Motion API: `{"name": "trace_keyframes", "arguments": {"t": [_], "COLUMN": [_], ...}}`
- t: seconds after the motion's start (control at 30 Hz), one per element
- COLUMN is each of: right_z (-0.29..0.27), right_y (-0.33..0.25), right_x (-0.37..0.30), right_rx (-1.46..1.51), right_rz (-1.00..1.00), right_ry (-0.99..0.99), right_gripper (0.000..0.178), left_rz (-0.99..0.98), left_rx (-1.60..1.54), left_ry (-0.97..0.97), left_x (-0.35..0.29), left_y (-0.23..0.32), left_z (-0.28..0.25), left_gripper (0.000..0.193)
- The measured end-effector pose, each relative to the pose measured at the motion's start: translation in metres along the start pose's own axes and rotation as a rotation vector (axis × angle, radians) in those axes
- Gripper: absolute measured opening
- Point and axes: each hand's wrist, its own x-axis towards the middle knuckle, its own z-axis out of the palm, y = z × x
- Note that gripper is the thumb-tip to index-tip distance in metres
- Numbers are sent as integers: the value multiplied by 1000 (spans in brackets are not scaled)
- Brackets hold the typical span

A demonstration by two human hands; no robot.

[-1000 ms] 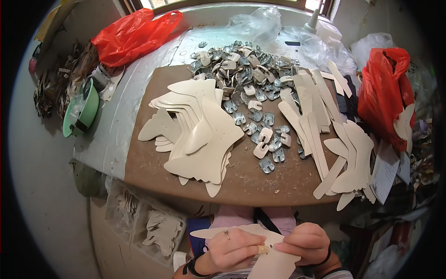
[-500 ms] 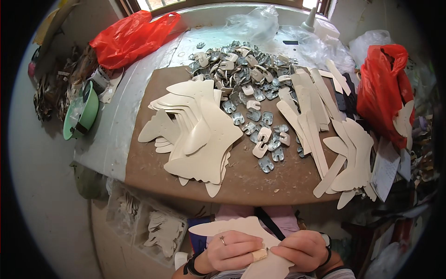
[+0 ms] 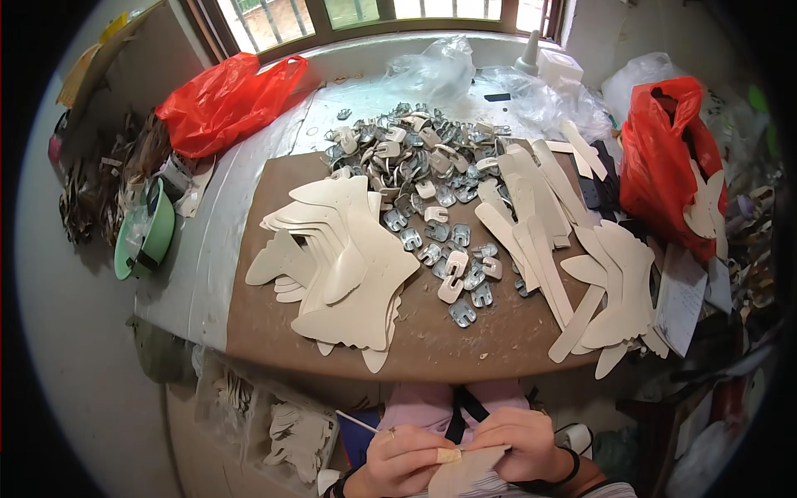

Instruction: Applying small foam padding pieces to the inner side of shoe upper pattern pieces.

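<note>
Over my lap, in front of the table edge, a cream leather cut piece [image 3: 467,475] is held between both hands. My left hand [image 3: 405,458], wearing a ring and a tan wrap on one finger, pinches it from the left. My right hand [image 3: 521,441] grips its upper edge, fingers curled and close to the left fingertips. The piece is tilted, so its far left part shows only as a thin edge. Ahead on the table, a stack of similar cream leather pieces [image 3: 359,257] lies left of a heap of metal buckles [image 3: 415,153], some covered in cream leather.
Cream leather strips [image 3: 538,241] and more shaped pieces [image 3: 623,282] lie to the right on the brown mat [image 3: 274,336]. Red plastic bags [image 3: 228,104] stand at both sides. A green bowl [image 3: 158,236] sits left. Bins of leather pieces [image 3: 295,432] stand below the table's left front.
The leather piece has been tilted from lying face-up to nearly edge-on, with both hands still holding it. The view has tipped up, showing more window.
</note>
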Motion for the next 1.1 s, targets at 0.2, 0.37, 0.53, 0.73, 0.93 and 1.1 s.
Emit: {"name": "trace_keyframes", "arguments": {"t": [0.2,0.37,0.53,0.73,0.93,1.1], "right_z": [8,3,13,18,-34,-96], "right_y": [-1,19,73,93,87,129], "right_x": [7,31,68,69,57,39], "right_rx": [-16,179,-636,-803,-227,-314], "right_rz": [1,131,126,156,427,506], "right_ry": [14,-237,96,98,355,562], "right_gripper": [27,28,36,31,15,17], "left_rz": [-88,-173,-474,-516,-687,-662], "left_rx": [118,303,458,351,944,1354], "left_ry": [70,141,809,801,607,762], "left_x": [1,-20,-5,-14,-19,4], "left_y": [1,-9,-46,-155,-178,-152], "left_z": [3,-16,-108,-216,-213,-182], "left_gripper": [12,12,16,15,28,53]}}
